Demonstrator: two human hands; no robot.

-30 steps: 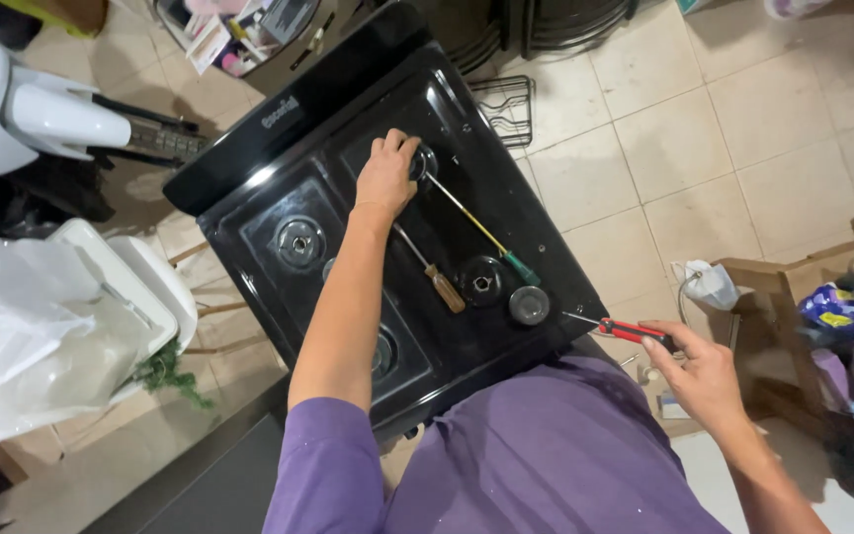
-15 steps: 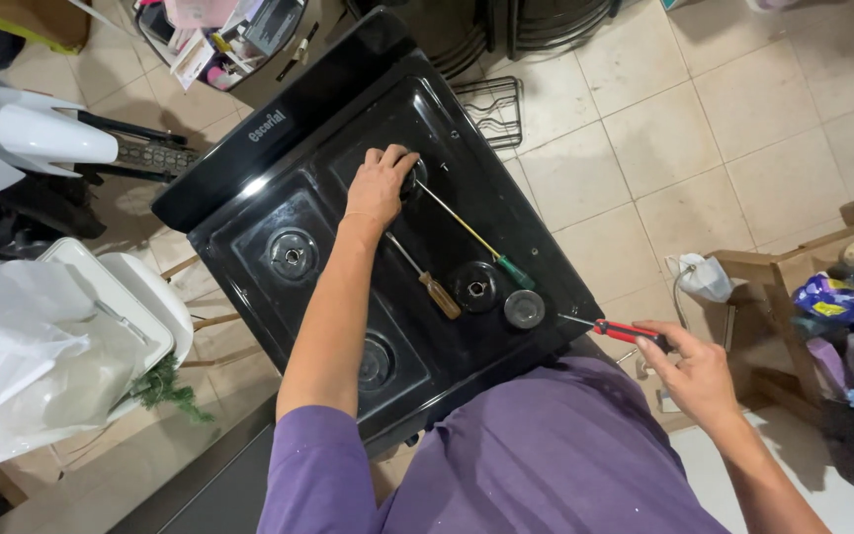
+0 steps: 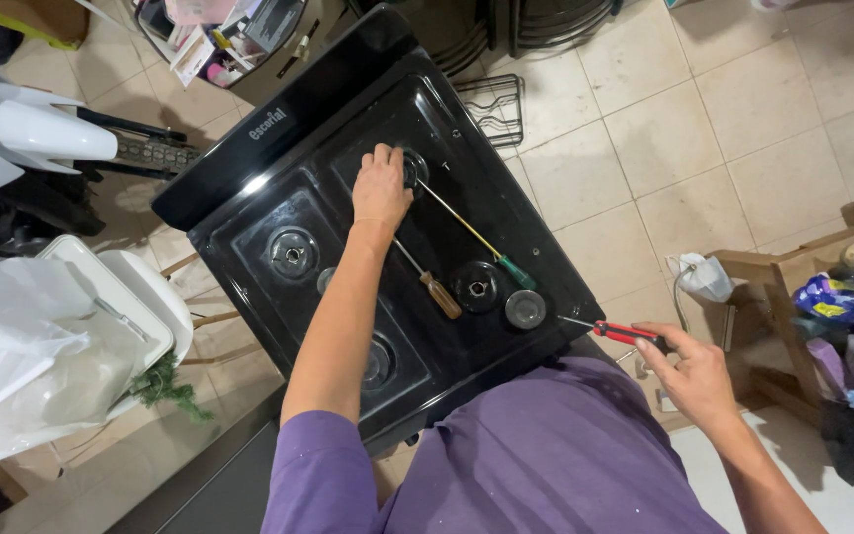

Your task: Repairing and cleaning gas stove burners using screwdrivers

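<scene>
A black gas stove top [image 3: 289, 188] lies in front of me with its grates off. My left hand [image 3: 380, 186] rests on the far right burner [image 3: 413, 168], fingers curled over it. My right hand [image 3: 696, 374] holds a red-handled screwdriver [image 3: 617, 332] at the stove's near right corner, tip pointing toward the stove. Two more screwdrivers lie on the stove: a long one with a green handle [image 3: 516, 272] and a shorter one with a wooden handle [image 3: 441, 295]. A loose round burner cap [image 3: 525, 310] sits near the right edge.
A wire grate [image 3: 494, 107] leans on the tiled floor behind the stove. White plastic chairs and bags [image 3: 42, 346] crowd the left. A wooden shelf with packets [image 3: 832, 297] stands at the right, a white cloth [image 3: 701, 277] beside it.
The view has shifted slightly. My left hand stays on the far burner and my right hand still grips the red screwdriver in about the same place.
</scene>
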